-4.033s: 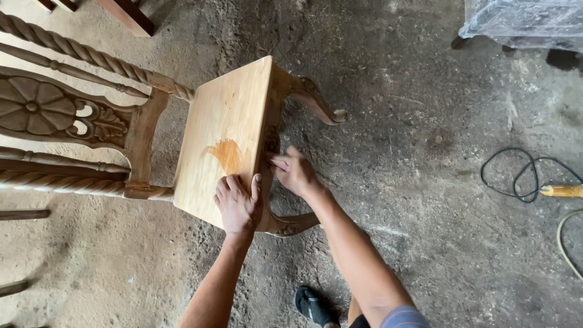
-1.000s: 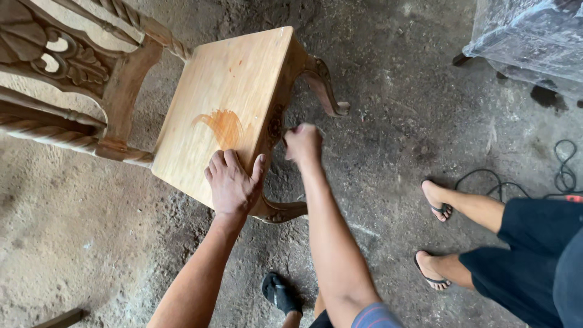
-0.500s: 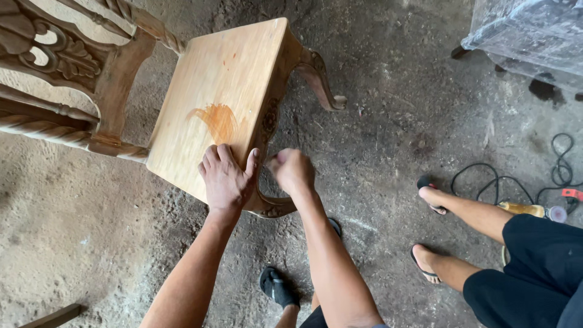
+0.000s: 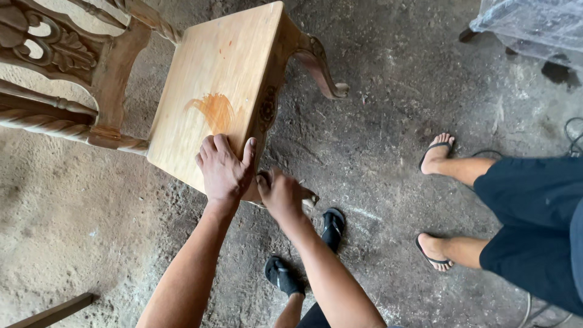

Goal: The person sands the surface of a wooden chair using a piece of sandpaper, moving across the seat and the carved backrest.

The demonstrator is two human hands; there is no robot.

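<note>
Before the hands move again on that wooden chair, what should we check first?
1. Left hand flat on the pale wooden chair seat: ok.
2. Right hand at the near carved front leg: ok; what it holds: cannot tell.
3. Orange stain on the seat is dry: cannot tell.
4. Bystander's feet in sandals stand apart from the chair: ok.
5. Far curved leg touches the grey concrete floor: ok.
</note>
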